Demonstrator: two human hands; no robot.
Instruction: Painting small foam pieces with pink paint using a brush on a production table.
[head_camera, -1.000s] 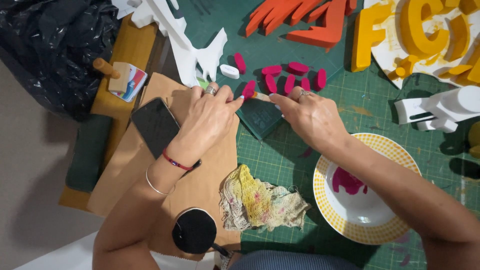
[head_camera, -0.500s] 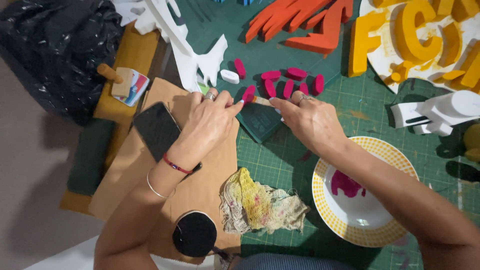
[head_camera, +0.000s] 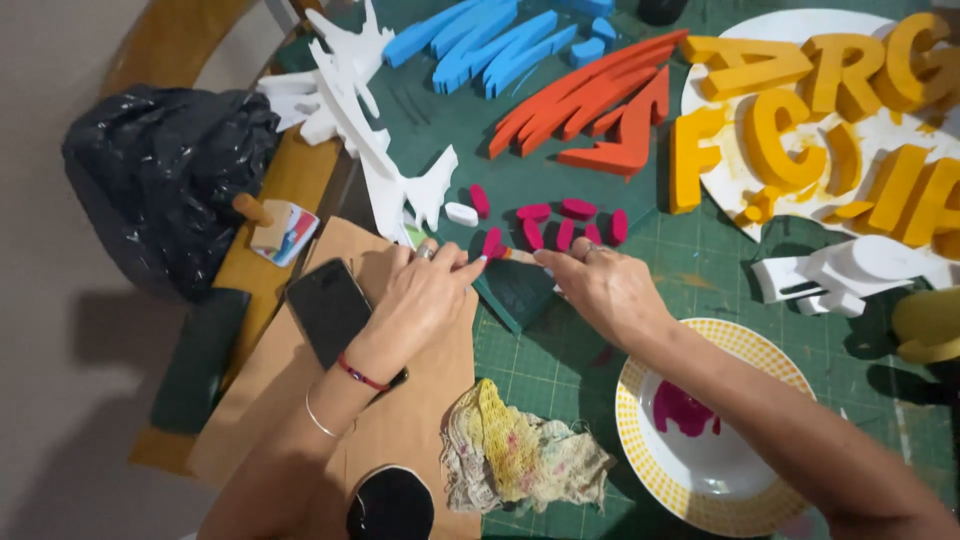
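Head view, catalogued around the green cutting mat (head_camera: 600, 370).

- Left hand (head_camera: 425, 300): over the mat's left edge, fingers pinched on a small magenta foam piece (head_camera: 492, 243), held up off the mat.
- Right hand (head_camera: 600, 290): near mat centre, fingers closed round a thin brush (head_camera: 518, 257), tip laid against the held piece.
- Loose magenta pieces (head_camera: 565, 222): in a short row on the mat just beyond both hands; one white unpainted piece (head_camera: 461, 213) at the row's left end.
- White plate with yellow rim (head_camera: 640, 400): on the mat's near right, magenta paint pooled inside, close beside the right forearm.
- Stained rag (head_camera: 520, 455): at the mat's near left edge, on brown card (head_camera: 400, 430).
- Black phone (head_camera: 330, 310): left of the mat, on the same card.
- Orange, blue and yellow foam letters: along the mat's far side.

Handling notes, as judgement: best gripped by the edges only, kept clear of wet faces; turned slowly under short light strokes; brush loaded sparingly to avoid drips; set down apart from the finished row.
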